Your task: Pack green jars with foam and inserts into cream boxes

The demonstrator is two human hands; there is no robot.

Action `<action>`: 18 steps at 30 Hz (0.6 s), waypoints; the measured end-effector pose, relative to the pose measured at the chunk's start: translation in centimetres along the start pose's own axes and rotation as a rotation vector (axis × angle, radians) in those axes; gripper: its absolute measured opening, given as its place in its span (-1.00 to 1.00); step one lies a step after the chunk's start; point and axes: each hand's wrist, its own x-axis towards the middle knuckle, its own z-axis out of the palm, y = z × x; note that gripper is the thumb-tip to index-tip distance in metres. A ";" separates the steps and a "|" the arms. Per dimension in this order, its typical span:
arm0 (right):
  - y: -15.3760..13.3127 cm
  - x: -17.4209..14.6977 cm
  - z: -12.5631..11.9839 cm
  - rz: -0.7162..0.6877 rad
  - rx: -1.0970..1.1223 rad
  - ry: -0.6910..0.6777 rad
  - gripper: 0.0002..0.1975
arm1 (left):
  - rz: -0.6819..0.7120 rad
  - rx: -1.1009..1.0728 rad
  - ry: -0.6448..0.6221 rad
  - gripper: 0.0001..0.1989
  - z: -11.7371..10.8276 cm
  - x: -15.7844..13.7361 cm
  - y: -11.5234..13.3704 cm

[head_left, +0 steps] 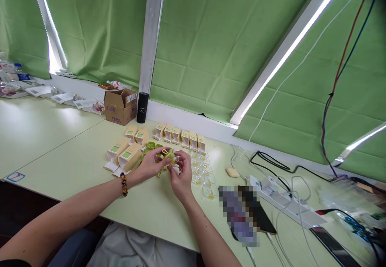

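Observation:
Over the table, my left hand (pixel 153 163) pinches a small green case (pixel 170 155) with a pale loop on it. My right hand (pixel 182 176) closes on its right side, where a bit of clear plastic (pixel 176 159) shows between the fingers; the fingers partly hide it. More small green pieces (pixel 149 147) lie just beyond my left hand, partly covered by it. To the right of my right hand sit rows of clear plastic shells (pixel 208 177) with yellow round spots.
Open cream cartons (pixel 129 156) stand left of my hands, with a row of similar boxes (pixel 176 135) behind. Farther back are a cardboard box (pixel 120 108) and a black tumbler (pixel 142 108). Phones (pixel 256 208), a power strip (pixel 283 202) and loose cables lie on the right.

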 end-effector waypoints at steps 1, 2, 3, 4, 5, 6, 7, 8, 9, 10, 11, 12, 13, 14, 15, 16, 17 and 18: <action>0.0 0.0 -0.1 -0.015 -0.003 0.006 -0.53 | 0.015 0.025 0.014 -0.45 -0.1 0.0 0.0; 0.0 0.1 -0.2 -0.025 0.004 0.031 -0.50 | 0.032 0.062 0.032 -0.47 -0.1 0.1 0.1; 0.1 0.2 -0.4 -0.030 0.012 0.071 -0.47 | 0.050 0.109 0.048 -0.50 -0.2 0.1 0.1; 0.2 0.3 -0.6 -0.032 0.016 0.125 -0.46 | 0.074 0.165 0.056 -0.53 -0.3 0.1 0.2; 0.3 0.5 -0.8 -0.032 0.015 0.185 -0.47 | 0.103 0.231 0.052 -0.55 -0.4 0.1 0.3; 0.4 0.7 -1.0 -0.029 0.008 0.243 -0.49 | 0.137 0.307 0.033 -0.57 -0.5 0.1 0.5; 0.4 1.0 -1.2 -0.024 -0.001 0.290 -0.51 | 0.172 0.391 0.001 -0.59 -0.6 0.1 0.7; 0.5 1.2 -1.4 -0.017 -0.010 0.327 -0.54 | 0.206 0.476 -0.045 -0.60 -0.6 0.0 0.8; 0.5 1.4 -1.6 -0.010 -0.019 0.355 -0.56 | 0.238 0.556 -0.102 -0.60 -0.6 -0.1 1.0; 0.5 1.5 -1.7 -0.003 -0.026 0.375 -0.58 | 0.266 0.625 -0.167 -0.62 -0.6 -0.3 1.2; 0.5 1.6 -1.8 0.002 -0.032 0.390 -0.60 | 0.291 0.676 -0.232 -0.64 -0.5 -0.4 1.4; 0.5 1.7 -1.8 0.005 -0.036 0.399 -0.61 | 0.313 0.710 -0.291 -0.67 -0.4 -0.6 1.5; 0.5 1.8 -1.8 0.006 -0.036 0.404 -0.63 | 0.331 0.732 -0.341 -0.69 -0.3 -0.8 1.6; 0.6 1.8 -1.8 0.005 -0.037 0.405 -0.64 | 0.346 0.750 -0.378 -0.72 -0.2 -0.9 1.6; 0.6 1.8 -1.8 0.001 -0.036 0.404 -0.64 | 0.355 0.768 -0.405 -0.73 -0.1 -1.1 1.5; 0.7 1.8 -1.8 -0.005 -0.034 0.401 -0.65 | 0.360 0.788 -0.425 -0.74 0.0 -1.1 1.4; 0.7 1.7 -1.7 -0.009 -0.033 0.397 -0.65 | 0.363 0.809 -0.439 -0.74 0.0 -1.2 1.3; 0.8 1.7 -1.7 -0.012 -0.032 0.393 -0.65 | 0.366 0.827 -0.453 -0.74 0.0 -1.2 1.2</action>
